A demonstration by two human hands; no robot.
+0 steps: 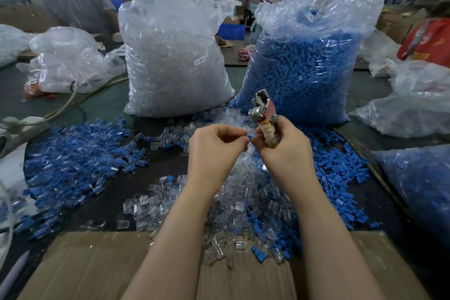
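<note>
Walled off ahead by the clear-parts bag (175,56) and the blue-parts bag (304,68), with only a narrow slot between. Littered left by a mixed pile (73,153) and crossed by a cable (73,100). Hemmed right by a third bag (418,190). Left bare: a dark strip of table (158,165) and the cardboard (97,270) nearest. Occupied mid-air above the clear pile (243,190) by the left hand (214,143) pinching a small piece (248,138) and the right hand (282,146) gripping an upright tool (263,109).

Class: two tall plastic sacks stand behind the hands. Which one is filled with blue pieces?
The right sack, standing behind the metal tool: its contents are blue, while those in the left sack are clear.
</note>
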